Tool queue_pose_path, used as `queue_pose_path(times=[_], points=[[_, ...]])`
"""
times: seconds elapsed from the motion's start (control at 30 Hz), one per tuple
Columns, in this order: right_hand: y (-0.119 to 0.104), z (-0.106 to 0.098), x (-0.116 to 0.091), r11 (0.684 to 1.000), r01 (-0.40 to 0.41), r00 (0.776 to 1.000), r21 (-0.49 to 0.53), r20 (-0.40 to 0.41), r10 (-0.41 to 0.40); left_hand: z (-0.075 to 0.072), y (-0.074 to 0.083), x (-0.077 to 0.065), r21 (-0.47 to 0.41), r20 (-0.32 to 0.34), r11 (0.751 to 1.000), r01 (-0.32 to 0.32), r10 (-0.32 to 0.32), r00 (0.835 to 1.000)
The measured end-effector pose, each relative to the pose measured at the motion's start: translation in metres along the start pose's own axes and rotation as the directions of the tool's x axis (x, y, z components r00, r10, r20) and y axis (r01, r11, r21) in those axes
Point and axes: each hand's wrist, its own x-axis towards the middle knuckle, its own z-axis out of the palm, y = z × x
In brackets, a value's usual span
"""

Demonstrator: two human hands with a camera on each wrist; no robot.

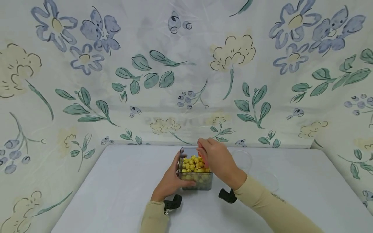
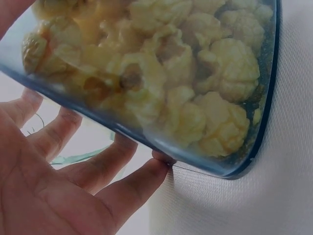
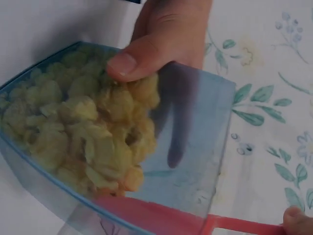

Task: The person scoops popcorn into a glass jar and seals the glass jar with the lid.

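Note:
A see-through bluish box (image 1: 196, 186) on the table holds yellow popcorn (image 1: 190, 165) in its lower part. My left hand (image 1: 170, 180) grips the box from its left side, thumb across the near face; in the left wrist view its fingers (image 2: 128, 193) press along the wall. With my right hand (image 1: 219, 159), I hold a red plastic scoop (image 1: 202, 152) by its handle. The scoop's head (image 3: 151, 216) is down in the box beside the popcorn, along the right-hand side. Only a fingertip of the right hand (image 3: 298, 221) shows in the right wrist view.
Two clear round pieces, a farther disc (image 1: 242, 160) and a nearer disc (image 1: 269, 182), lie on the white table (image 1: 122, 191) to the right, partly behind my right arm. A flowered cloth (image 1: 186, 74) hangs behind the table's back edge. Black wrist cameras sit below both hands.

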Motion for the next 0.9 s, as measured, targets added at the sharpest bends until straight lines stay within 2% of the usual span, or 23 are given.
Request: queue_pose_path(times=[0.1,0.2,0.3,0.4,0.5,0.63,0.83,0.9], points=[[0.0,0.003,-0.001,1.0,0.014,1.0,0.001,-0.014,-0.014,0.0,0.0,0.0,-0.005,0.005,1.0,-0.003,0.003,1.0],[0.003,0.002,0.0,0.995,-0.078,0.996,0.064,-0.041,0.081,0.0,0.002,0.001,-0.009,0.01,1.0,-0.007,0.007,1.0],[0.01,0.001,0.003,0.974,-0.182,0.981,0.134,-0.036,0.188,0.001,0.002,0.0,-0.009,0.006,1.0,-0.002,0.002,1.0],[0.016,-0.001,0.002,0.949,-0.256,0.966,0.186,0.015,0.258,0.0,0.003,-0.001,0.003,0.001,1.0,0.009,-0.009,1.0],[0.019,-0.003,-0.001,0.934,-0.296,0.955,0.2,0.058,0.29,-0.001,0.003,-0.002,0.012,0.001,1.0,0.019,-0.019,1.0],[0.014,-0.007,-0.003,0.941,-0.293,0.955,0.168,0.092,0.281,-0.001,0.003,-0.002,0.022,-0.003,0.999,0.032,-0.032,0.999],[0.002,-0.002,-0.005,0.983,-0.172,0.983,0.062,0.069,0.168,-0.001,0.003,-0.002,-0.001,0.002,0.999,0.032,-0.032,0.999],[0.001,0.0,-0.007,0.984,-0.171,0.984,0.058,0.052,0.168,0.0,0.002,-0.002,-0.019,0.009,0.999,0.032,-0.031,0.999]])
